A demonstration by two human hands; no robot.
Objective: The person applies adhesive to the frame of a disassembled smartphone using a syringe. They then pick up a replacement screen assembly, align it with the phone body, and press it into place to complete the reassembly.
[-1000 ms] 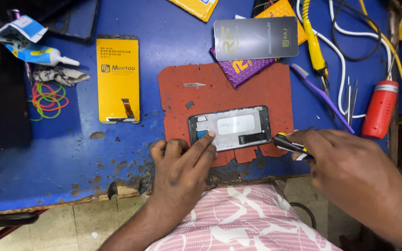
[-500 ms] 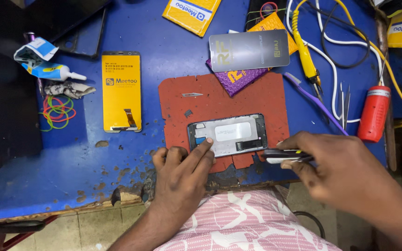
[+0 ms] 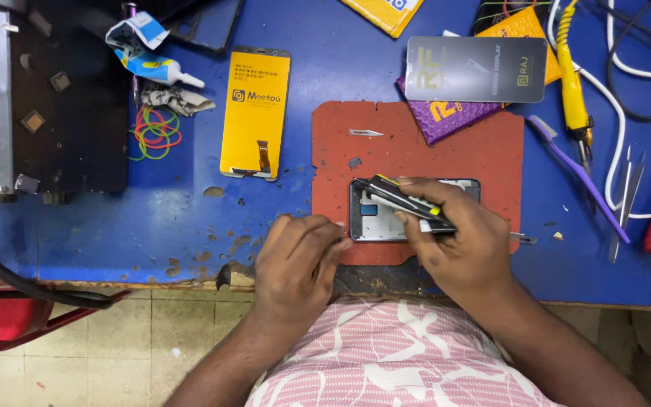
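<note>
The phone frame lies on the red mat, at the counter's six o'clock edge. The right hand grips a screwdriver over it; the left hand, fingers curled, steadies its nine o'clock side. A slipping tip could probably gouge the frame.

Right hand, tool now over phone.

Two hands, one phone, one screwdriver.
</note>
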